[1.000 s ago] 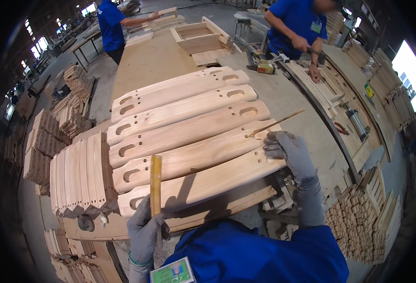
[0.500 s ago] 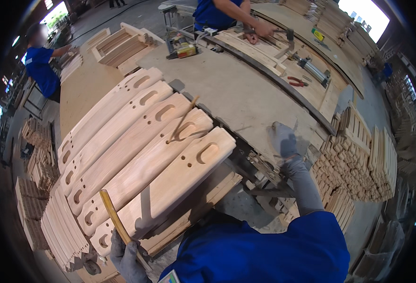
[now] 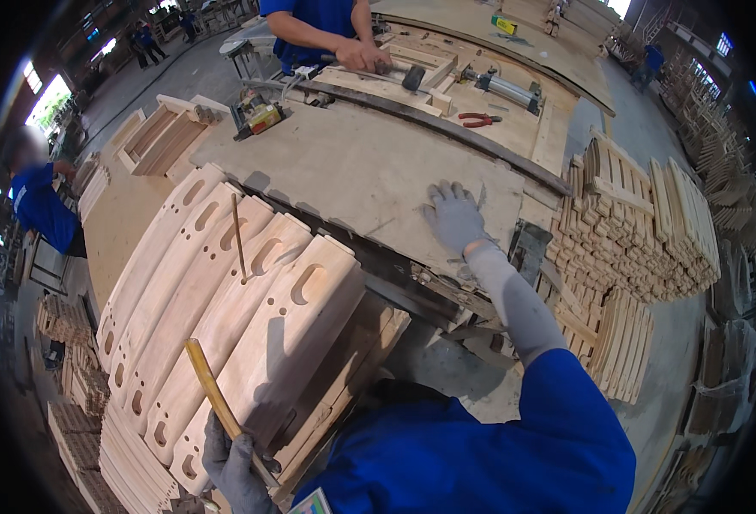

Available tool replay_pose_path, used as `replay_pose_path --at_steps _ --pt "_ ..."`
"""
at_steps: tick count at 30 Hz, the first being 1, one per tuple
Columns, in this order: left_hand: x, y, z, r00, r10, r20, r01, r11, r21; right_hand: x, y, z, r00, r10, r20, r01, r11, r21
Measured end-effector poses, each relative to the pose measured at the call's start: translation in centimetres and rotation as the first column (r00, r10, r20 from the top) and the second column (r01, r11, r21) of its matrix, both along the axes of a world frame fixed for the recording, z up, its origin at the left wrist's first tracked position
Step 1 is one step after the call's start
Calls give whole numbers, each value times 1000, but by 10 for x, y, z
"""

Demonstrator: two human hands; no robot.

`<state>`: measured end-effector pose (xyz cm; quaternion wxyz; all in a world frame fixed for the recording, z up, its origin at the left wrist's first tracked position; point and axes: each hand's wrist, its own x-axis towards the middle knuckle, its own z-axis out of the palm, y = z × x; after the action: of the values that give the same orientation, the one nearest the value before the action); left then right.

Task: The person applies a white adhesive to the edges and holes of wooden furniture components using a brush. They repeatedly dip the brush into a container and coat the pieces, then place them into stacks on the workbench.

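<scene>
My left hand, in a grey glove, is wrapped around a flat yellow-brown stick. The stick slants up over the near end of a row of pale wooden boards with oval slots and small round holes. A thinner brown stick stands tilted among the boards, its lower end at a hole. My right hand, also gloved, lies palm down with fingers spread on the worktable and holds nothing. The boards rest in a stack to the left of this table.
Across the table a co-worker's hands hold a hammer by a wooden frame. Red-handled pliers, a metal cylinder and a yellow-and-black power tool lie about. Stacked slats stand at right; another person works at far left.
My right hand has gone from closed to spread flat and reaches farther over the table. My view has shifted. The left hand keeps its stick; the co-worker's hammer is lower.
</scene>
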<state>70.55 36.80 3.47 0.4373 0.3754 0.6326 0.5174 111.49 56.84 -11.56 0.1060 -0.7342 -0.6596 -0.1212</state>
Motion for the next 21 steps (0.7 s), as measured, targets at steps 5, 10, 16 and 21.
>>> replay_pose_path --at_steps 5,10,16,21 --pt "-7 -10 -5 997 74 6 -74 997 21 13 -9 -15 880 441 -178 -413 894 171" --pt "-17 -22 -6 997 79 -2 -79 996 47 24 -19 23 763 165 -624 -250 967 -50" --pt "-31 -47 -8 970 241 11 -241 967 78 -33 -35 66 -637 -104 -764 -314 940 134" --pt "-47 -101 1 917 396 43 -398 912 102 -155 -74 125 -759 -232 -608 -473 839 270"
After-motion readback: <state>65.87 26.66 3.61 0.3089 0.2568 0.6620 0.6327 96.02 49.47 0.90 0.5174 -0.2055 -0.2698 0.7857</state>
